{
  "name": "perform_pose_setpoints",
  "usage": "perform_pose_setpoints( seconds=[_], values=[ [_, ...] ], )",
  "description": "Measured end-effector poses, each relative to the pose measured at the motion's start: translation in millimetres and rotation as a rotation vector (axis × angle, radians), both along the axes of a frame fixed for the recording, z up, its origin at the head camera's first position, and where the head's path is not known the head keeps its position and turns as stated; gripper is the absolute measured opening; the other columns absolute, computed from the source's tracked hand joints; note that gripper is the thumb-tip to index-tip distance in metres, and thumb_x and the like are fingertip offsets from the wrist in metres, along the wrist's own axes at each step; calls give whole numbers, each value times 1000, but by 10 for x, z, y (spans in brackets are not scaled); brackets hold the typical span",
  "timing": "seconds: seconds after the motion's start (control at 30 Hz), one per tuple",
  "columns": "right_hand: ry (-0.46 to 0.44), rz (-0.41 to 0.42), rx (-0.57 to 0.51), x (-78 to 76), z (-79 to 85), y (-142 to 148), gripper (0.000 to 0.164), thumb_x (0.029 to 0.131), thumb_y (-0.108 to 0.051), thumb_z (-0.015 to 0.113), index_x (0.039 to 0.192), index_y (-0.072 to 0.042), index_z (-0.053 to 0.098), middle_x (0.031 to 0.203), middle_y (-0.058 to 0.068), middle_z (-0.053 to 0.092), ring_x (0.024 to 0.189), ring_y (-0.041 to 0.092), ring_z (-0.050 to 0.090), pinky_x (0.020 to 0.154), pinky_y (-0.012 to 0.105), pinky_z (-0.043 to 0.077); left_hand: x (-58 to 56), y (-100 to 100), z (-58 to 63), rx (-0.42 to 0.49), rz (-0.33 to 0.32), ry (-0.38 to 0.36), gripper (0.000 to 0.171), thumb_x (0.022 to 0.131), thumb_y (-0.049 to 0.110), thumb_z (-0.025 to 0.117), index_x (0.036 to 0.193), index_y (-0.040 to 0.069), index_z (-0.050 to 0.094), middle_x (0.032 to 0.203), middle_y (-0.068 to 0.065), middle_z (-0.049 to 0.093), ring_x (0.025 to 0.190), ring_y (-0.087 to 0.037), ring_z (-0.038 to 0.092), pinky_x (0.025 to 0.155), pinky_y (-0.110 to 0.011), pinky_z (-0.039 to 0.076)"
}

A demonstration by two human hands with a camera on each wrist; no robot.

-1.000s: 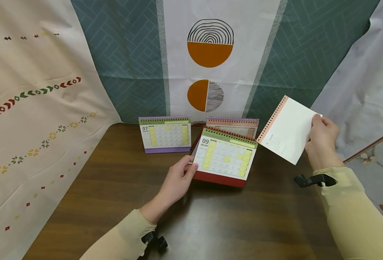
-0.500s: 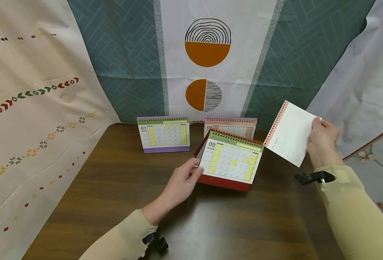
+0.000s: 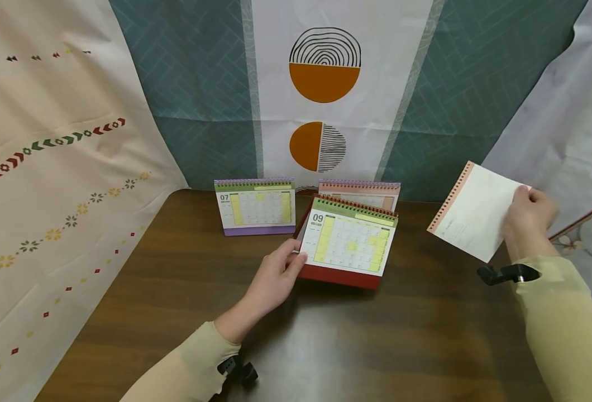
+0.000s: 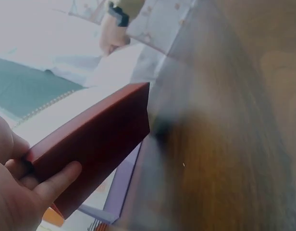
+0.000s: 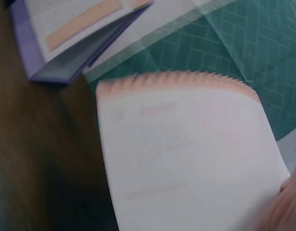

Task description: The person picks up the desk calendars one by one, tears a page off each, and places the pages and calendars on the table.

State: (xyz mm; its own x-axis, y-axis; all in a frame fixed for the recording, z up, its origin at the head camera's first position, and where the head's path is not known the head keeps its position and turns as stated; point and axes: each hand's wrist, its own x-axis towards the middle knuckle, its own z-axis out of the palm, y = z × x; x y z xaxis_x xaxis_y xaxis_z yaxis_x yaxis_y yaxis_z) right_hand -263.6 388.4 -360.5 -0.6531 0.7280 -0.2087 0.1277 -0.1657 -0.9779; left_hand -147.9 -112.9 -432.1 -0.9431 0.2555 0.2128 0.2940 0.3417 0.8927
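Observation:
My left hand (image 3: pixel 275 274) grips the left side of a red-based desk calendar (image 3: pixel 348 243) whose page reads 09. In the left wrist view its red base (image 4: pixel 97 139) is tilted, with fingers curled round the end. Off to the right, my right hand (image 3: pixel 527 220) pinches the edge of a loose calendar page (image 3: pixel 477 215), mostly white with a pink punched strip along one side. The page hangs apart from the calendar. In the right wrist view the page (image 5: pixel 186 159) bends slightly, and its punched holes face away from the hand.
A purple-based calendar (image 3: pixel 258 206) showing 07 stands at the back left of the wooden table (image 3: pixel 200 279). Behind the red one, a pink-topped calendar (image 3: pixel 366 190) is partly hidden. Patterned cloths (image 3: pixel 200 84) hang around the table.
My right hand has carried the loose page right, away from the calendar's spiral. The red-based calendar shifted slightly in view and came back, still in my left hand.

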Motion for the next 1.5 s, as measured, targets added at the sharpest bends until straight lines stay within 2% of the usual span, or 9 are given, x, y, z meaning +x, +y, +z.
perform_pose_setpoints(
  seconds=[0.17, 0.27, 0.4, 0.6, 0.8, 0.97, 1.13, 1.3, 1.5],
  values=[
    [-119, 130, 306, 156, -58, 37, 47, 114, -40, 53, 156, -21, 62, 107, -17, 50, 100, 1, 47, 85, 19, 44, 8, 36, 11, 0, -20, 8, 20, 113, 9, 63, 133, 8, 67, 117, -6, 80, 90, -18, 68, 74, -33, 47],
    [-156, 170, 462, 264, -42, 57, 48, 113, -45, 50, 152, -22, 64, 107, -21, 51, 104, 0, 47, 92, 21, 41, 13, 43, 1, 19, -23, -6, 19, 113, 10, 64, 131, 9, 67, 118, -6, 80, 92, -18, 68, 75, -34, 48],
    [-198, 192, 687, 382, -32, 66, 53, 112, -52, 46, 145, -18, 70, 105, -22, 55, 103, 8, 51, 85, 26, 40, -4, 44, -11, 37, -13, -21, 16, 113, 9, 64, 128, 9, 67, 113, -6, 80, 87, -20, 65, 68, -32, 43],
    [-199, 209, 994, 556, -68, 30, 57, 117, -47, 43, 147, -6, 69, 107, 2, 66, 93, 28, 55, 79, 41, 38, -31, 43, -14, 32, -8, -28, 14, 113, 10, 63, 127, 9, 66, 109, -5, 80, 74, -19, 57, 61, -31, 36],
    [5, 174, 1240, 730, -160, -68, 41, 118, -32, 54, 130, 0, 76, 108, 27, 73, 85, 44, 60, 69, 49, 34, -45, 40, -3, 39, 6, -41, 15, 114, 12, 62, 128, 10, 66, 107, -4, 80, 72, -19, 53, 63, -32, 36],
    [352, 180, 1523, 876, -266, -151, 21, 110, -21, 71, 112, -3, 80, 97, 22, 76, 73, 44, 67, 52, 55, 32, -54, 40, 1, 42, 22, -26, 15, 114, 13, 62, 128, 9, 67, 104, -2, 81, 75, -20, 56, 66, -33, 37],
    [626, 275, 1750, 994, -354, -216, 41, 115, -39, 60, 106, -5, 82, 89, 14, 77, 51, 35, 64, 39, 43, 31, -70, 42, 9, 46, 40, -4, 14, 114, 11, 62, 126, 9, 67, 100, -2, 81, 71, -19, 53, 65, -33, 36],
    [667, 454, 1826, 1114, -447, -253, 55, 118, -49, 49, 106, -7, 82, 91, 7, 78, 49, 24, 63, 37, 33, 31, -86, 55, 22, 55, 45, 0, 16, 114, 11, 62, 129, 8, 67, 99, -2, 81, 66, -16, 47, 62, -32, 33],
    [622, 757, 1734, 1255, -610, -232, 57, 118, -56, 43, 103, -16, 81, 92, -6, 76, 55, 4, 57, 46, 23, 36, -94, 75, 34, 56, 41, 6, 16, 114, 12, 62, 129, 8, 67, 92, -1, 79, 62, -13, 41, 60, -31, 31]
  ],
)
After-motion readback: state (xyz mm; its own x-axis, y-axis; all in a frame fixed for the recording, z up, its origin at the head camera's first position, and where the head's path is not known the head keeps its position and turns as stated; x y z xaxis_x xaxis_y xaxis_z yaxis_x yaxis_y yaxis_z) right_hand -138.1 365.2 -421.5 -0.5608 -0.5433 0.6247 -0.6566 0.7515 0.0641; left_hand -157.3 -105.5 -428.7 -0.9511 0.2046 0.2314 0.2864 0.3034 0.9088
